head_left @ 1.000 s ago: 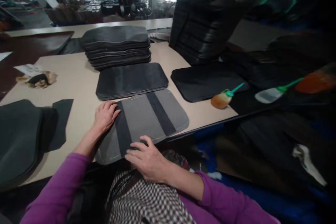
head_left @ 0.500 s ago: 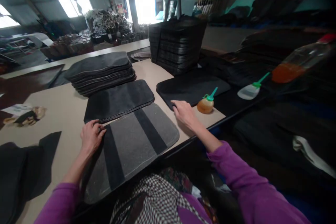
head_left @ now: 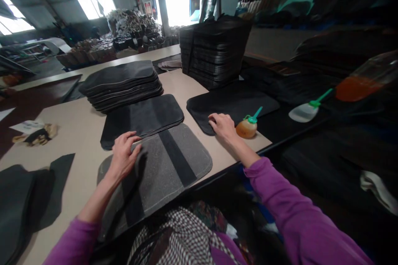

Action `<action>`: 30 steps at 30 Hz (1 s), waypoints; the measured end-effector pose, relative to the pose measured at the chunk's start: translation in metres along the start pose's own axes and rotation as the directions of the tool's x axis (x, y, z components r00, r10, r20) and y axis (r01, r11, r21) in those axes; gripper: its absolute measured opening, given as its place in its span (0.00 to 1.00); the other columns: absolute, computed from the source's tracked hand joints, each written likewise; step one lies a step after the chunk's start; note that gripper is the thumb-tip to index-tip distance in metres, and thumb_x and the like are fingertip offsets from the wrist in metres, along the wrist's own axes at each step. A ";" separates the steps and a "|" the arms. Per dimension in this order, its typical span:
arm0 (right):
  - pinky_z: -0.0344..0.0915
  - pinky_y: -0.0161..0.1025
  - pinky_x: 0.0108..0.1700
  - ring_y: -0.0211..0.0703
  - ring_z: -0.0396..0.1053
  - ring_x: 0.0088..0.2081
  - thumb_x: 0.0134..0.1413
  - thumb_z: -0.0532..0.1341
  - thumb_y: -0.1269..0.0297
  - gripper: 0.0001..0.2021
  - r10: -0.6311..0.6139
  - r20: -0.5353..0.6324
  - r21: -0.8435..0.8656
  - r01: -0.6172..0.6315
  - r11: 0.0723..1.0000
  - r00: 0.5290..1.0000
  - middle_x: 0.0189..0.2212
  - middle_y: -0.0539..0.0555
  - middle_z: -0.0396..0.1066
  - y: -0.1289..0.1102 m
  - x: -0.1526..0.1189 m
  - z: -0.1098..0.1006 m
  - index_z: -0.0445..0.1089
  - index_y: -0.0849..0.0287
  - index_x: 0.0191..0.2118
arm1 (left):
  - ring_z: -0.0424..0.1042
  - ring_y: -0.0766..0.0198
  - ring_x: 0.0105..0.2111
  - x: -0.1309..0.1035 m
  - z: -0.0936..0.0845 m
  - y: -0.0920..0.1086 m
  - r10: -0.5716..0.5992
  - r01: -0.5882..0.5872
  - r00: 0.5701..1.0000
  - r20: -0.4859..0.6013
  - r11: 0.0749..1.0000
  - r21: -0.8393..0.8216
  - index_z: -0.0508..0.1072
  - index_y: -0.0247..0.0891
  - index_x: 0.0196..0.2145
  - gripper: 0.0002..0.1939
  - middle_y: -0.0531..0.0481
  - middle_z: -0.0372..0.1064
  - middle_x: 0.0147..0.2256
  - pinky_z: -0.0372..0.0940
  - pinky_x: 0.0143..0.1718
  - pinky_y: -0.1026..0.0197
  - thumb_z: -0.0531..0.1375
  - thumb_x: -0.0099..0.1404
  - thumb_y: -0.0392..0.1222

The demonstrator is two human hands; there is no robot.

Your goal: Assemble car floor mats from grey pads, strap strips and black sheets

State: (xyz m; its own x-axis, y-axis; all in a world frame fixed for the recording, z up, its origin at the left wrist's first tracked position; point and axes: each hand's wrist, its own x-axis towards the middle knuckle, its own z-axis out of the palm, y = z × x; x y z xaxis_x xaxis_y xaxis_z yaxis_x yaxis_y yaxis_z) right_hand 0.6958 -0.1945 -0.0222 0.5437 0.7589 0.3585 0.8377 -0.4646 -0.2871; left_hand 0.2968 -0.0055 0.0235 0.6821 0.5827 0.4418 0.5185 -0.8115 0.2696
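Observation:
My left hand is over the back left part of a grey panel with two dark stripes, its fingers apart and nothing in them. The panel has rounded corners and lies at the table's front edge. Just behind it sits a low pile of black panels. On the right, my right hand rests at the near left corner of another black panel. Its fingers are loosely bent, with the thumb apart. Beside that hand stands a squeeze bottle of amber liquid with a green nozzle.
A stack of dark panels and a taller strapped stack stand farther back on the table. A whitish squeeze bottle and a large bottle of orange liquid lie at right. Dark sheets lie at left.
My left hand has moved right from the left edge of the grey panel and its fingers have opened. My right hand has shifted slightly right onto the black panel's corner. The view has turned slightly left.

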 end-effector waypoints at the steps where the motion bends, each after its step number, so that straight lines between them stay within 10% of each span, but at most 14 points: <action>1: 0.62 0.48 0.56 0.54 0.71 0.53 0.67 0.60 0.61 0.15 -0.022 0.000 0.018 0.022 1.000 1.000 0.51 0.61 0.77 0.000 0.000 0.000 0.75 0.56 0.55 | 0.64 0.49 0.62 0.004 0.003 0.012 0.016 -0.016 1.000 0.008 1.000 -0.027 0.74 0.45 0.49 0.12 0.43 0.69 0.59 0.59 0.64 0.40 0.56 0.73 0.48; 20: 0.68 0.40 0.44 0.48 0.77 0.41 0.64 0.57 0.54 0.17 0.204 -0.127 0.526 -0.109 0.844 0.971 0.40 0.58 0.80 0.007 0.018 0.000 0.79 0.60 0.44 | 0.69 0.52 0.58 0.017 0.033 0.092 0.072 0.018 0.982 0.173 0.884 -0.467 0.77 0.46 0.45 0.08 0.45 0.74 0.54 0.61 0.63 0.44 0.60 0.71 0.44; 30: 0.67 0.40 0.44 0.47 0.75 0.40 0.61 0.58 0.48 0.19 0.234 -0.108 0.689 -0.097 0.718 0.966 0.39 0.58 0.79 -0.015 0.004 -0.004 0.76 0.60 0.42 | 0.75 0.55 0.51 0.080 0.076 0.135 -0.133 0.475 0.879 0.457 0.325 -0.818 0.77 0.40 0.48 0.23 0.42 0.76 0.50 0.69 0.48 0.57 0.66 0.64 0.61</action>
State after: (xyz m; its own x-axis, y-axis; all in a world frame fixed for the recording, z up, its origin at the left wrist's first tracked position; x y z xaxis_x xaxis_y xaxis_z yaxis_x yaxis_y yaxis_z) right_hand 0.6858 -0.1865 -0.0132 0.7270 0.5751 0.3752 0.5135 -0.0925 -0.8531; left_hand 0.4605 -0.0651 0.0306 0.7665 0.6411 -0.0388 0.0708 -0.0242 0.9972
